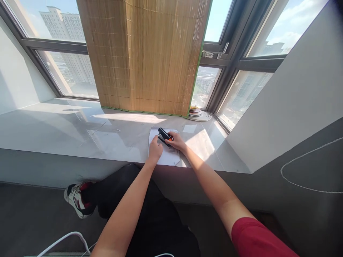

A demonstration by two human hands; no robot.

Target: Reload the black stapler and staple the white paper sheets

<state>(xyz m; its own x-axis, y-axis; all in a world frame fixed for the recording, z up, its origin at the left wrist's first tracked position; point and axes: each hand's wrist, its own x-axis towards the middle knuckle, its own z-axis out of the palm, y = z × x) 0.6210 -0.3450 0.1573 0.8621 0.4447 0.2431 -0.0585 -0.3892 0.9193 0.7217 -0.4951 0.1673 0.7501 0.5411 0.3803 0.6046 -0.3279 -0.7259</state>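
Over white paper point(167, 158) on the window sill, my right hand point(176, 140) grips a black stapler point(164, 134) by its right end, where a bit of orange shows. The stapler looks opened, its top part apart from the lower one. My left hand point(155, 149) is closed at the stapler's left side, with its fingertips by the lower part. What the left fingers hold, if anything, is too small to make out.
A bamboo blind point(150, 57) hangs down to the sill point(128, 139). Stacked plates point(199, 116) stand beside its right lower corner. Small bits point(118, 130) lie left of the paper. A beaded cord point(289, 160) hangs at the right.
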